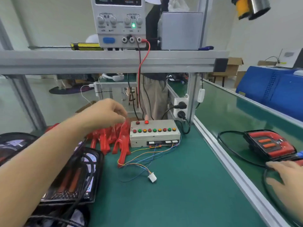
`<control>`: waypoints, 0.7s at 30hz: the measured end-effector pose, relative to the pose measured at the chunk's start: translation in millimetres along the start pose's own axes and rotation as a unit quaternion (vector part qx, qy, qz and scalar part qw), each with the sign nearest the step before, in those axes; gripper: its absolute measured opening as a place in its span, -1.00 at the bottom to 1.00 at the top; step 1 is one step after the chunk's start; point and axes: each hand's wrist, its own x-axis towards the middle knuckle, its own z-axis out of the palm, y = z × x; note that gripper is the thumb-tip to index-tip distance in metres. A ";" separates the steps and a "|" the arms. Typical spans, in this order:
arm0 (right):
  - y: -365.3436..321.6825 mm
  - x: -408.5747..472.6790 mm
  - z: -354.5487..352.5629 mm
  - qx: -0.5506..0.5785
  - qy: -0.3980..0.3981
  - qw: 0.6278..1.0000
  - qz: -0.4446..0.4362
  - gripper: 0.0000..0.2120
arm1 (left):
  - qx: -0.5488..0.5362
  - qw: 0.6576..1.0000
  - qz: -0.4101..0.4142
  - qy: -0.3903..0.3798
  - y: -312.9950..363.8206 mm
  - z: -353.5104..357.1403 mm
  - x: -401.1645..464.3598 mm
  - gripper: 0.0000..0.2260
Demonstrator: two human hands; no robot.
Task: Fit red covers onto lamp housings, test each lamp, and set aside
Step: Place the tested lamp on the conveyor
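Left hand (105, 112) is over the pile of red covers (113, 140) at the back of the bench (180, 194), just left of the test box (154, 133). Fingers pinched closed on the top edge of one cover, which looks partly lifted. Right hand (285, 176) is out on the side conveyor (229, 115), fingers spread and flat, resting beside a finished lamp (270, 145) with its cover on; can't tell if it grips the lamp's black cable (237, 154) or just touches it.

Reads as: setting one tested lamp aside while picking the next cover. Bare housings (73, 177) are stacked at the bench's near-left edge.

Tips for the pick:
- Covers are tangled; lift straight up and shake free so only one comes.
- Pull clear of the test harness wires (141, 158) and white plug (152, 177) in mid-bench; a snag would drag them.
- Release the lamp with its cable fully on the conveyor, not across the rail.
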 end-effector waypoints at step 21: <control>-248.0 -69.1 -2.0 0.335 -0.145 0.854 -0.371 -0.61 | 0.131 0.949 -0.285 -0.043 -131.3 -48.2 -37.5 -0.74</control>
